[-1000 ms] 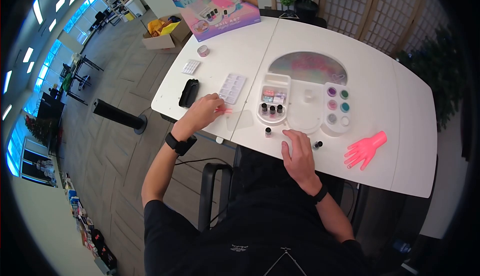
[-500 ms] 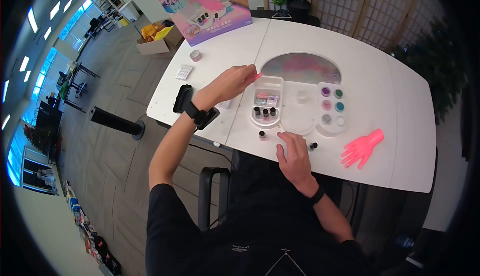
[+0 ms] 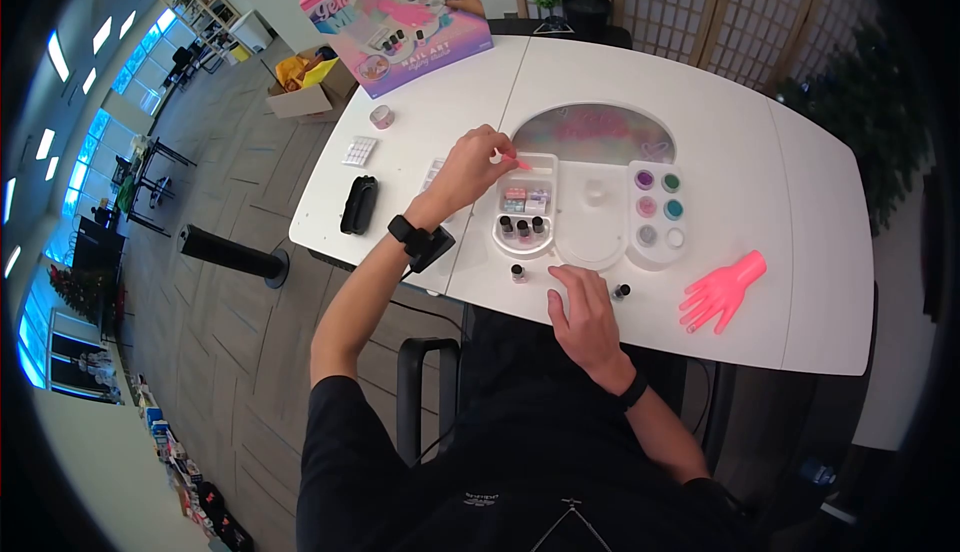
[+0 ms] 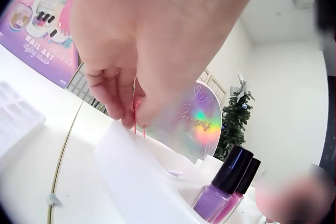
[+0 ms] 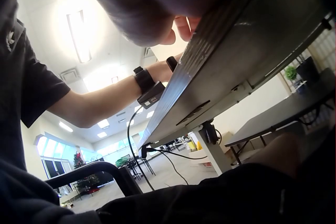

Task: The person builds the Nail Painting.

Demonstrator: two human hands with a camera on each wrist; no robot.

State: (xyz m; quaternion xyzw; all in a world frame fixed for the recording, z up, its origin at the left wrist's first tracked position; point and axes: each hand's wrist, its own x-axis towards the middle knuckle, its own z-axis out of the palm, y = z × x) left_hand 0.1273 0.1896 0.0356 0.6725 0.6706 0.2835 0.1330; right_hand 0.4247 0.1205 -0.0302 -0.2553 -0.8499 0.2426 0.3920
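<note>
My left hand (image 3: 467, 172) pinches thin pink sticks (image 3: 518, 163) between thumb and fingertips, over the back compartment of a white organizer (image 3: 554, 180). Two slim pink ends (image 4: 144, 132) point down from the fingertips in the left wrist view, close above the organizer's wall. Small packs (image 3: 527, 200) fill the middle compartment, and nail polish bottles (image 3: 522, 229) stand in front. My right hand (image 3: 588, 324) rests at the table's front edge, fingers loosely bent and holding nothing. It lies between two loose polish bottles, one left (image 3: 517, 274) and one right (image 3: 621, 292).
Right of the organizer are a white base (image 3: 590, 242), a half-round panel (image 3: 594, 133) and pots (image 3: 645, 180) of colour. A pink model hand (image 3: 722, 294) lies at right. At left are a black case (image 3: 359, 205), a white sheet (image 3: 360, 151) and a box (image 3: 400, 27).
My left hand has lifted the pink sticks from the table at left and carried them right and back, to above the organizer. The right hand stays at the table edge.
</note>
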